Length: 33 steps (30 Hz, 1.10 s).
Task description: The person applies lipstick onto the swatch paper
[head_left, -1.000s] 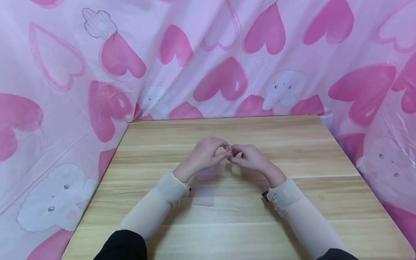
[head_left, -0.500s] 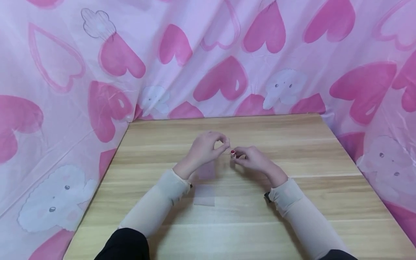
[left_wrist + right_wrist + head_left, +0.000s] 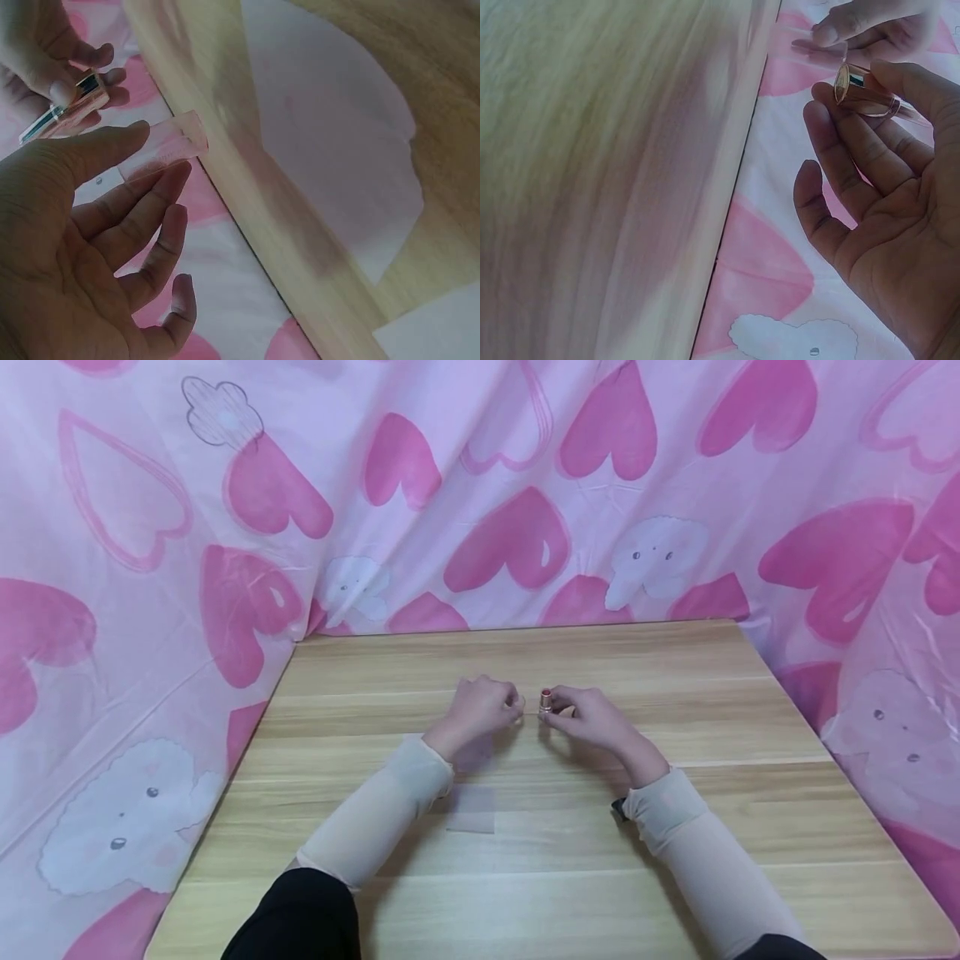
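Note:
My right hand (image 3: 592, 717) pinches a lipstick (image 3: 546, 700) in a shiny gold tube, upright, its red top showing in the head view. In the right wrist view the gold tube (image 3: 866, 97) lies between thumb and fingers. To its left, my left hand (image 3: 480, 710) pinches a clear, pinkish lipstick cap (image 3: 169, 146) between thumb and index finger; the other fingers curl loosely below. Cap and tube are apart, with a small gap between the hands.
Two pale, thin sheets lie on the wooden table (image 3: 600, 893): one sheet (image 3: 471, 810) nearer me, another sheet (image 3: 474, 755) partly behind the left forearm. Pink heart-patterned cloth (image 3: 510, 543) hangs around the table's back and sides.
The hands were together around the lipstick and have separated. The cap has come off to the left, showing the red top. My left hand has lowered slightly; the right has shifted a little right.

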Available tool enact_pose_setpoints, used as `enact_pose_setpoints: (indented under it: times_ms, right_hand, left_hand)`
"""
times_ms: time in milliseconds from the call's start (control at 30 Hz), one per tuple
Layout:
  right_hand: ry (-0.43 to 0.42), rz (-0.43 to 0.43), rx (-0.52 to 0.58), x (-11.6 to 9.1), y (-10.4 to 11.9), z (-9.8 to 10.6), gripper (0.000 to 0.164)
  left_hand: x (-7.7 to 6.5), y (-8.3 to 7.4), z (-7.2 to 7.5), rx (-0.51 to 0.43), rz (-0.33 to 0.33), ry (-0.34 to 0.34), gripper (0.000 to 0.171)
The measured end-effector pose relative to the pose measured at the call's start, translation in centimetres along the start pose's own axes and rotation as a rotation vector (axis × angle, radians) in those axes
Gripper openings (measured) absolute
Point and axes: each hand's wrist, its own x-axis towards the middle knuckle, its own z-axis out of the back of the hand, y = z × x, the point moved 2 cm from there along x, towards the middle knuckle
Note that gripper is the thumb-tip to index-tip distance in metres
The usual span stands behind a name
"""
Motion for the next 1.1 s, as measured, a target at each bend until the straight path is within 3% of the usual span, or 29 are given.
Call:
enact_pose_setpoints:
  times_ms: [200,433,567,700,800,933,1000,1100]
  right_hand:
    - [-0.013,0.005,-0.006,0.2,0.2,-0.1,0.007]
    - [-0.013,0.024,0.020,0.2,0.4,-0.6,0.009]
    - [-0.004,0.031,0.032,0.2,0.8,-0.9,0.015]
    - [0.005,0.035,0.038,0.2,1.4,-1.1,0.025]
    - [-0.012,0.038,0.054,0.2,2.0,-1.3,0.028]
    - [-0.071,0.101,0.090,0.1,3.2,-1.7,0.027]
    - [-0.103,0.132,0.106,0.1,3.6,-2.1,0.025]
    - [-0.157,0.132,0.142,0.1,4.3,-2.7,0.023]
  left_hand:
    - [0.4,0.2,-0.9,-0.003,0.015,-0.007,0.015]
    - [0.1,0.5,-1.7,-0.010,0.011,-0.017,0.029]
    - [-0.5,0.7,-1.3,0.002,-0.006,-0.026,0.041]
    - [-1.5,0.7,-0.1,-0.029,-0.062,-0.091,0.050]
    - [-2.5,0.5,0.9,-0.169,-0.124,-0.166,0.053]
    - [-3.6,-0.2,1.7,-0.438,-0.190,-0.264,0.049]
    - [-3.9,-0.5,1.8,-0.557,-0.191,-0.321,0.045]
    - [-4.2,-0.7,1.7,-0.722,-0.141,-0.406,0.033]
